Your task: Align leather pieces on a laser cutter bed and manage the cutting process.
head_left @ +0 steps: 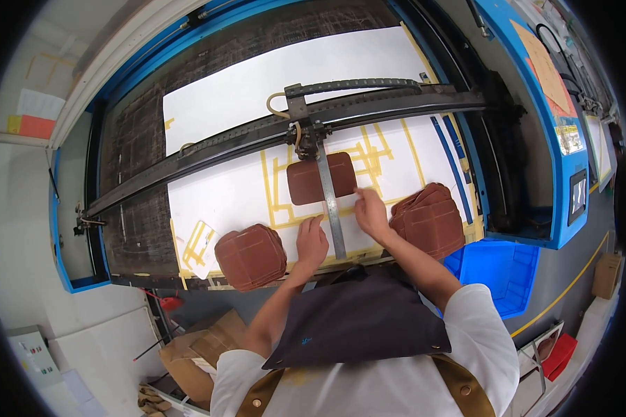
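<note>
A brown leather piece (302, 185) with rounded corners lies on the white sheet, inside yellow tape marks. A metal ruler (332, 212) crosses over it and runs toward me. My right hand (371, 213) is closed, its fingertips at the piece's near right corner. My left hand (312, 243) rests on the sheet left of the ruler, fingers stretched out and holding nothing I can see. Beside my left hand sits a stack of brown leather pieces (250, 257). Another stack of brown leather pieces (430, 221) lies right of my right hand.
A black gantry (236, 136) spans the blue-framed machine, its head (306, 139) just beyond the leather piece. At the left front is a small white card with yellow tape (199, 249). A blue crate (497, 274) stands below the right front edge; a control screen (578, 196) is at right.
</note>
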### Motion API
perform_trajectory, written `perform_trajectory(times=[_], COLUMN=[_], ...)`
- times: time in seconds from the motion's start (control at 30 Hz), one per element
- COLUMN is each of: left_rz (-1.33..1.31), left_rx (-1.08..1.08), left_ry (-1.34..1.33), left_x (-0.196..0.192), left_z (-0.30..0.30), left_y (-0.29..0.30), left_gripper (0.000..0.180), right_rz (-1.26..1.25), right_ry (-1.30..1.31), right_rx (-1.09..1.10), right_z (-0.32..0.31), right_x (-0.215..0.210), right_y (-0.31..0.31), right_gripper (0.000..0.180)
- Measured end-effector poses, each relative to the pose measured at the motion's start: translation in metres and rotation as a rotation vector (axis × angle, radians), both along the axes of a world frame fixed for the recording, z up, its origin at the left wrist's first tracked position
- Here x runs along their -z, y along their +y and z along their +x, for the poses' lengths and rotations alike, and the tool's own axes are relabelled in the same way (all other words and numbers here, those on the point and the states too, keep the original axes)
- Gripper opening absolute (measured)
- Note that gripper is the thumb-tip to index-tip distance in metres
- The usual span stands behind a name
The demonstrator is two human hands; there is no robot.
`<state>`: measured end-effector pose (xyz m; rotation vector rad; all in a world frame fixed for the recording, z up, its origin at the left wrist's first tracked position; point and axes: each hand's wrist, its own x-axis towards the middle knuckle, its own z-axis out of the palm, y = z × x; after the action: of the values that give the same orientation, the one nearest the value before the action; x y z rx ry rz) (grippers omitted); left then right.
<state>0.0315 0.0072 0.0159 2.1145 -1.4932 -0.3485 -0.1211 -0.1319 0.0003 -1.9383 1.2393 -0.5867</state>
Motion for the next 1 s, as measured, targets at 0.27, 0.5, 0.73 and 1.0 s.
perform_trajectory(times=[0.27, 0.5, 0.73, 1.0], left_rz=[0.063, 0.102, 0.122, 0.13], left_rx=[-0.35, -0.388, -0.467, -0.401], left_ry=[0.689, 0.858, 1.147, 1.159], left_x=[0.021, 0.038, 0.021, 0.028], left_z=[-0.021, -0.012, -0.011, -0.004], left_y=[0.012, 0.009, 0.001, 0.003], left_gripper=[0.03, 0.027, 0.027, 0.024], right_rz=[0.558, 0.492, 0.483, 0.412], right_ry=[-0.071, -0.016, 0.057, 0.156], right_rx=[0.087, 0.092, 0.096, -0.059], right_z=[-0.002, 0.013, 0.021, 0.031], right_x=[0.011, 0.015, 0.015, 0.011], right_y=[0.049, 0.059, 0.056, 0.058], right_gripper=[0.037, 0.041, 0.044, 0.037])
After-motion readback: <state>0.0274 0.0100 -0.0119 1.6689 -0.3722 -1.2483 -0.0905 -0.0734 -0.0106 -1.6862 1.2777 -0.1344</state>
